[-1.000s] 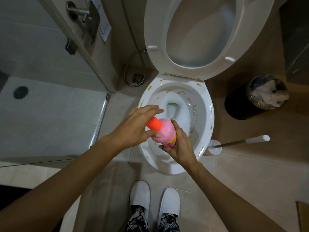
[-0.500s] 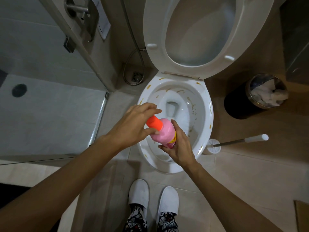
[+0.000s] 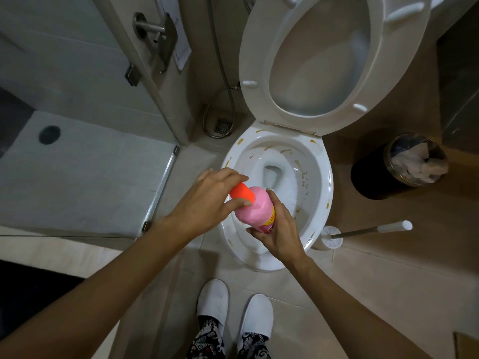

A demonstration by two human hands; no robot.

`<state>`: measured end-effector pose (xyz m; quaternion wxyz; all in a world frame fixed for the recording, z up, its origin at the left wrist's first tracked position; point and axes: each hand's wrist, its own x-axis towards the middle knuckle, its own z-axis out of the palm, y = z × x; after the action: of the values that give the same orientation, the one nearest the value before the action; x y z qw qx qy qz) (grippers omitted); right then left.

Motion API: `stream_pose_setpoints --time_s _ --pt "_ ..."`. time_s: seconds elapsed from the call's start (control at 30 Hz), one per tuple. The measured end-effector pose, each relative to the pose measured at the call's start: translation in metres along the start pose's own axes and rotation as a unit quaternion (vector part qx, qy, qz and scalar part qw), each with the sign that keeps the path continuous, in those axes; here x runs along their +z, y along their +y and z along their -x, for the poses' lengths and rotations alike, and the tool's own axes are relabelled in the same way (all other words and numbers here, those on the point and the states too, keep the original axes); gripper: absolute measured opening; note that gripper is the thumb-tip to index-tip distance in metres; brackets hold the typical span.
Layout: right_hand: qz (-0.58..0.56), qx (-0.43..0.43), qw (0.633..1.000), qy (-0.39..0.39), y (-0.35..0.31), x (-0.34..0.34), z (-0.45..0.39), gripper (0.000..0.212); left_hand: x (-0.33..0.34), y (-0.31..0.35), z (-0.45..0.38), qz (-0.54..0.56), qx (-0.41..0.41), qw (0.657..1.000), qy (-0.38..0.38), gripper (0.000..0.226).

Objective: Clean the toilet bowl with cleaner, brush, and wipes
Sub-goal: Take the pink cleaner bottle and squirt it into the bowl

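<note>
A pink cleaner bottle [image 3: 256, 208] with an orange cap [image 3: 242, 195] is held tilted over the near left side of the white toilet bowl [image 3: 322, 161]. My right hand [image 3: 278, 229] grips the bottle's body from below. My left hand [image 3: 207, 200] has its thumb and fingers curled round the orange cap. The bowl's rim and inside carry yellow-brown stains. The seat and lid [image 3: 261, 60] stand raised. A toilet brush [image 3: 373, 230] with a white handle tip sits in its white holder [image 3: 330, 237] on the floor, right of the bowl.
A black bin [image 3: 373, 177] holding crumpled white paper stands at the right. A shower tray [image 3: 85, 177] and glass door with a metal handle [image 3: 153, 29] lie left. A spray hose [image 3: 225, 99] loops by a floor drain. My white slippers [image 3: 233, 314] are below the bowl.
Both hands and the bottle keep almost the same place over the bowl. My left fingers have shifted slightly round the orange cap.
</note>
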<state>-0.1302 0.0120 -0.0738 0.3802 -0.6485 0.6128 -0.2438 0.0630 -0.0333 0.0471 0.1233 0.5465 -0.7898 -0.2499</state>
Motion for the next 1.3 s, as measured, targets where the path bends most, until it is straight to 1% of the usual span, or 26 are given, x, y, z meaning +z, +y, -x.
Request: stream_pose_setpoints --time_s 0.07,0.13,0.2,0.27,0.33,0.4,0.47,0.57,0.63,0.77,0.87,0.93,1.07,1.2,1.3 --pt "0.007 -0.017 1.000 -0.007 -0.010 -0.002 0.003 0.100 -0.011 0.005 0.010 -0.008 -0.005 1.000 0.003 0.042" --pt "0.007 -0.030 0.999 -0.014 -0.025 -0.004 0.006 0.101 -0.025 0.010 0.025 0.010 0.001 1.000 0.003 0.039" --pt "0.003 -0.042 0.999 -0.024 -0.042 -0.004 0.010 0.102 -0.041 0.013 0.043 0.030 0.004 1.000 0.008 0.048" --pt "-0.003 -0.053 0.998 -0.036 -0.061 -0.003 0.013 0.101 -0.058 0.016 0.063 0.038 -0.016 0.998 0.040 0.053" --pt "-0.011 -0.068 0.996 -0.053 -0.081 0.000 0.019 0.099 -0.074 0.018 0.083 0.041 -0.049 0.994 0.084 0.050" --pt "-0.015 -0.094 0.993 -0.072 -0.102 0.004 0.026 0.097 -0.091 0.018 0.103 0.023 -0.086 0.990 0.108 0.047" --pt "-0.017 -0.119 0.988 -0.093 -0.124 0.012 0.032 0.095 -0.107 0.017 0.123 0.007 -0.105 0.988 0.110 0.042" --pt "-0.021 -0.143 0.983 -0.116 -0.154 0.028 0.040 0.096 -0.131 0.013 0.155 0.034 -0.109 0.989 0.096 0.034" --pt "-0.031 -0.152 0.978 -0.136 -0.172 0.040 0.049 0.095 -0.145 0.009 0.180 0.049 -0.117 0.987 0.099 0.038" --pt "-0.047 -0.164 0.970 -0.175 -0.207 0.070 0.067 0.094 -0.169 0.000 0.235 0.050 -0.179 0.974 0.132 0.049" --pt "-0.042 -0.182 0.961 -0.206 -0.233 0.098 0.083 0.093 -0.178 -0.013 0.275 0.038 -0.227 0.963 0.138 0.048" --pt "-0.039 -0.193 0.956 -0.217 -0.249 0.120 0.094 0.094 -0.181 -0.022 0.303 0.051 -0.253 0.954 0.151 0.044" --pt "-0.027 -0.217 0.941 -0.257 -0.273 0.170 0.115 0.093 -0.184 -0.045 0.362 0.076 -0.276 0.941 0.178 0.038" --pt "-0.019 -0.230 0.926 -0.298 -0.295 0.218 0.132 0.096 -0.184 -0.077 0.413 0.063 -0.307 0.936 0.164 0.038" --pt "-0.027 -0.225 0.918 -0.326 -0.319 0.256 0.137 0.094 -0.190 -0.106 0.437 0.048 -0.315 0.933 0.168 0.038"
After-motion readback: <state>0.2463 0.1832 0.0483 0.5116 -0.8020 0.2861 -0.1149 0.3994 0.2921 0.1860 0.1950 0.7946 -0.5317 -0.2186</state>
